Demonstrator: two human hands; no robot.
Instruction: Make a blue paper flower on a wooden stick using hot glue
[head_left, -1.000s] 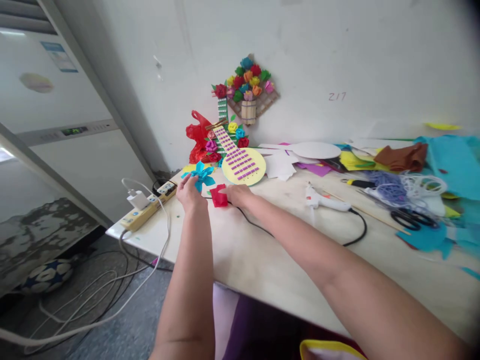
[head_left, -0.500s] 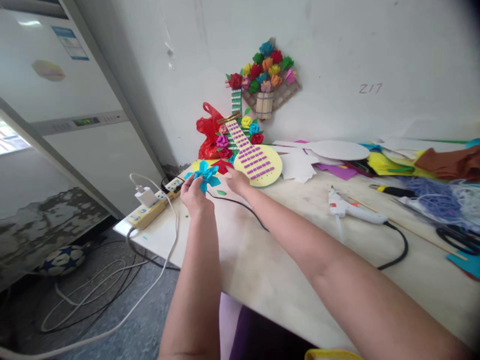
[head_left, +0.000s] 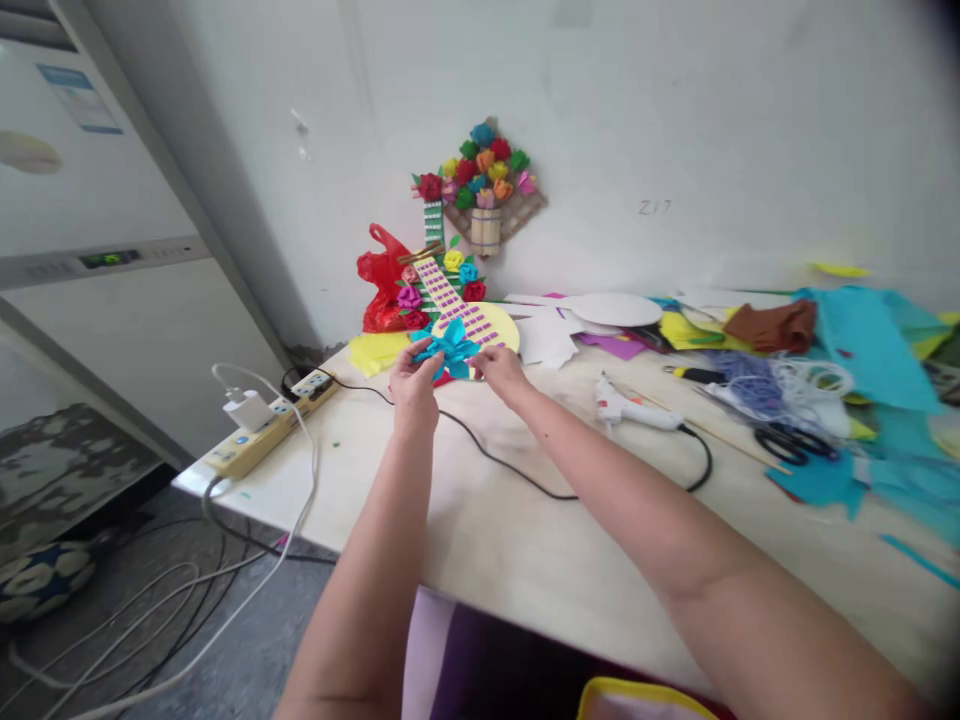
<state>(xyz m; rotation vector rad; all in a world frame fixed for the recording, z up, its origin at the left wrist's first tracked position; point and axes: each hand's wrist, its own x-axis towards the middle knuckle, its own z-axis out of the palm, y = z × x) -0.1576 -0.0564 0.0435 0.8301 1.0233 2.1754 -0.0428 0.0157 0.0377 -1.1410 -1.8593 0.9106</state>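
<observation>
My left hand [head_left: 417, 385] is closed in a pinch on a blue paper flower [head_left: 454, 346] with pointed petals, held up above the table. Close by its right-hand petals is my right hand [head_left: 501, 372], thumb and fingers pressed together; what lies between them is too small to make out. Behind the flower leans a yellow guitar-shaped paper craft [head_left: 501, 325] with purple strips. Red paper [head_left: 442, 379] shows partly under the flower, and yellow paper [head_left: 377, 352] lies left of it.
A glue gun [head_left: 637, 408] rests to the right, its black cord trailing over the table [head_left: 480, 530]. Scissors [head_left: 795, 443], yarn [head_left: 750, 385] and blue paper [head_left: 874, 340] lie farther right. A power strip [head_left: 274, 428] with cables runs along the left edge. A red bag [head_left: 384, 275] stands behind.
The view has turned right. My right hand has come away from the red paper on the table to the flower's right side. My left hand still holds the flower.
</observation>
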